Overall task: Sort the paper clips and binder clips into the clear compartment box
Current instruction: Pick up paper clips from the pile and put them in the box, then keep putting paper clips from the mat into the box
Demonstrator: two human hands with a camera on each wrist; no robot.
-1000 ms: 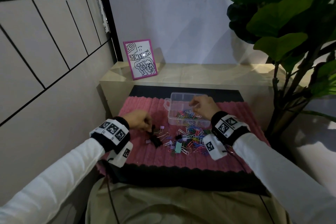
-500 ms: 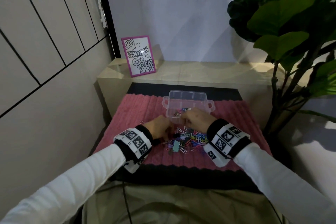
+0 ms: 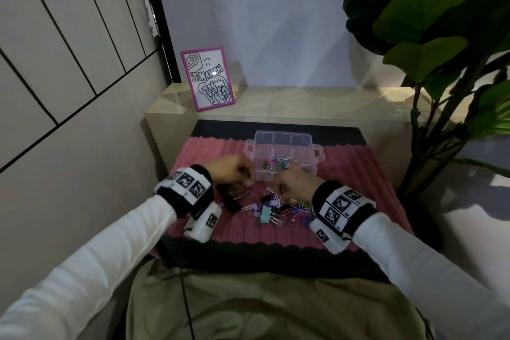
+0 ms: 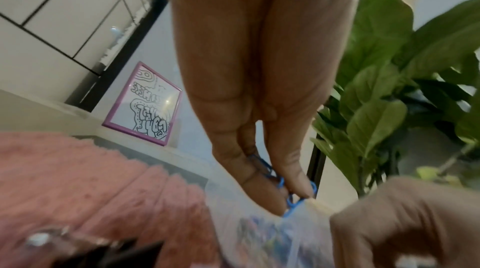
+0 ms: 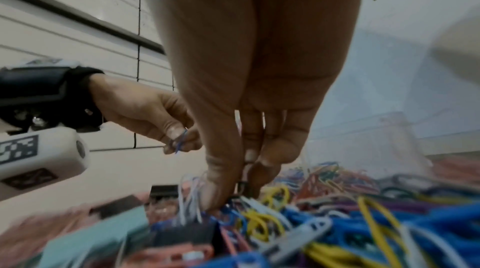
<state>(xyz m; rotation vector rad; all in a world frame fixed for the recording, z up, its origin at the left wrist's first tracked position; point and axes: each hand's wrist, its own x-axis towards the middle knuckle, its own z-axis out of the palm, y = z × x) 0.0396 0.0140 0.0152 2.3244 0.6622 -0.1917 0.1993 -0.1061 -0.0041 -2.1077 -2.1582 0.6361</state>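
Note:
The clear compartment box stands at the back of the pink mat, with coloured paper clips in its front compartments. A loose pile of paper clips and binder clips lies in front of it. My left hand pinches blue paper clips between thumb and fingers, just left of the box's front corner. My right hand reaches down into the pile, thumb and fingertips closed on a small dark clip. In the head view the right hand hides its fingertips.
The pink mat lies on a black pad against a beige ledge holding a pink-framed drawing. A large leafy plant rises at the right and a tiled wall at the left. Black binder clips and a teal one lie nearby.
My left hand has moved right from the mat's left side to the box's front corner. My right hand has come back from the box down onto the pile.

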